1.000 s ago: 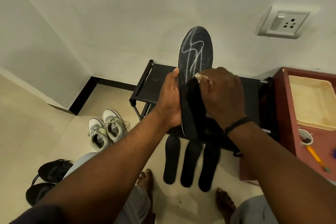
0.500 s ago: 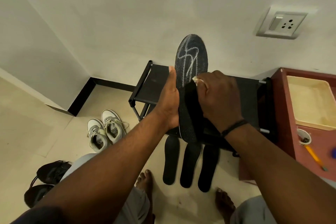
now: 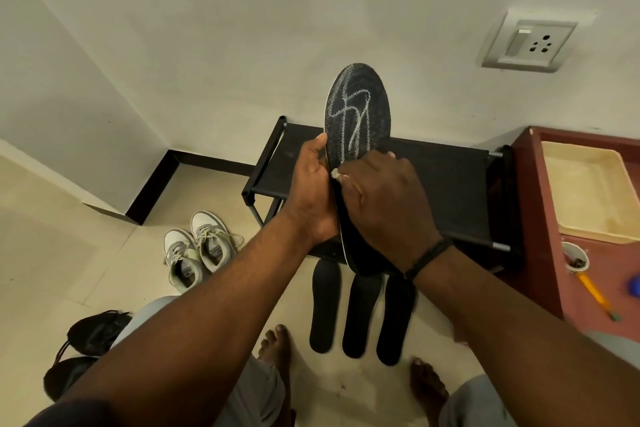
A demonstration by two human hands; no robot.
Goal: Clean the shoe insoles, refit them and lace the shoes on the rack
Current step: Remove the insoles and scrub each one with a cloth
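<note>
- Lying at 8 o'clock on the pale tiled floor point(image 3: 52, 253), two black shoes point(image 3: 93, 331) sit half hidden behind the left forearm.
- Two grey-and-white laced sneakers point(image 3: 199, 255) stand side by side near 9 o'clock, toes toward the wall.
- Left hand point(image 3: 311, 191) grips the long edge of the raised insole point(image 3: 358, 114), fingers point(image 3: 320, 144) curled round it.
- That insole is black, speckled and oval-tipped, scribbled with white lines, and stands upright at centre above the rack point(image 3: 446, 180).
- Right hand point(image 3: 377, 198), with a dark band at the wrist, pinches a small white scrap point(image 3: 335, 174) against the insole's face.
- Three smooth black insoles point(image 3: 360, 315) lie parallel on the floor at 6 o'clock, just before the rack, a black frame with a fabric shelf.
- White wall socket point(image 3: 528, 43) sits at 1 o'clock.
- Reddish desk point(image 3: 540, 218) at 3 o'clock carries one cream rectangular tray point(image 3: 588, 198), one white cup point(image 3: 575, 256) and one orange pencil point(image 3: 595, 295).
</note>
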